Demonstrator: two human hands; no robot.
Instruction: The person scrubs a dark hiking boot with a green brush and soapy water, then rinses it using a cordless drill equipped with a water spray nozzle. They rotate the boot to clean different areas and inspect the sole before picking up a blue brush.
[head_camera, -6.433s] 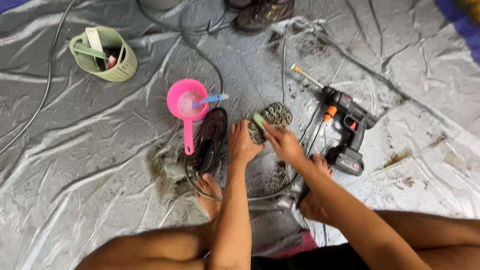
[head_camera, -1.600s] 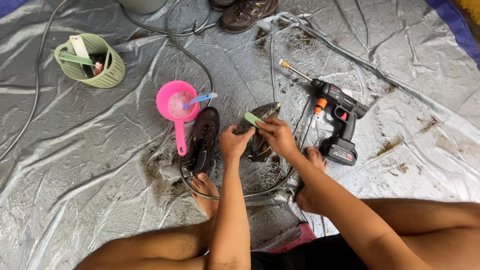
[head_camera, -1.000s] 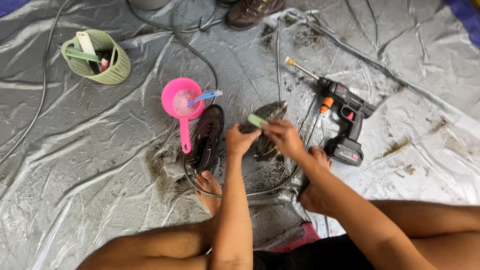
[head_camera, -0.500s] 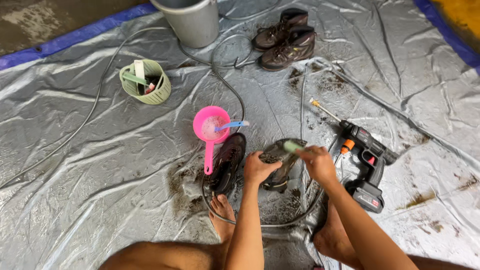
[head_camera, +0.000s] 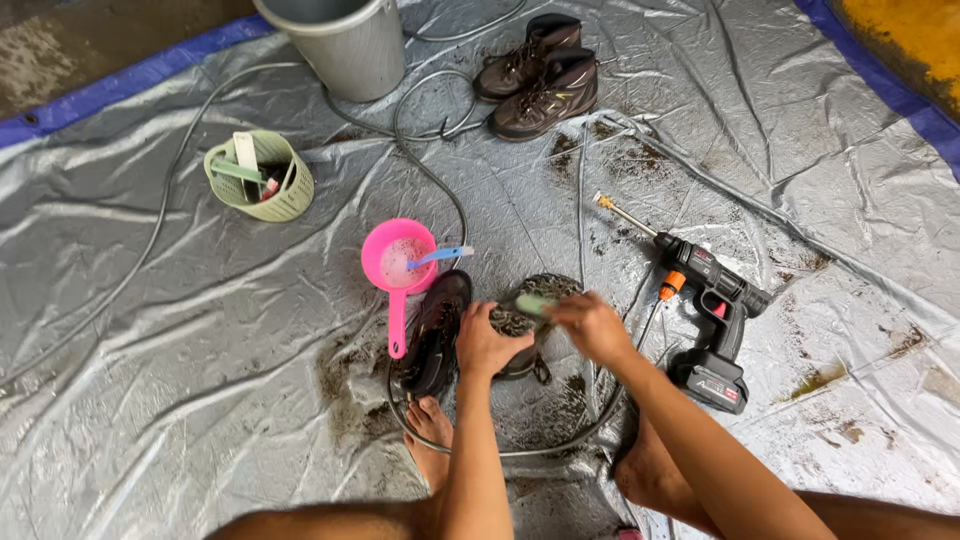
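Note:
My left hand (head_camera: 487, 347) grips a muddy shoe (head_camera: 528, 312) turned sole-up over the tarp. My right hand (head_camera: 592, 325) is closed on a green-handled brush (head_camera: 533, 303) laid against that sole. A second dark shoe (head_camera: 437, 333) lies just left of my left hand, beside my bare foot (head_camera: 432, 437). A pink scoop (head_camera: 398, 266) with a blue-handled brush (head_camera: 440, 256) resting in it sits beyond that shoe.
A black and red cordless spray gun (head_camera: 702, 311) lies to the right. A pair of brown boots (head_camera: 538, 76) and a grey bucket (head_camera: 338, 42) stand at the back. A green basket (head_camera: 260, 178) with tools is at left. A hose (head_camera: 428, 170) snakes across the silver tarp (head_camera: 150, 330).
The view has tilted up, bringing in the bucket and the boots. The shoe in my hands has turned sole-up, and the brush sits on the sole.

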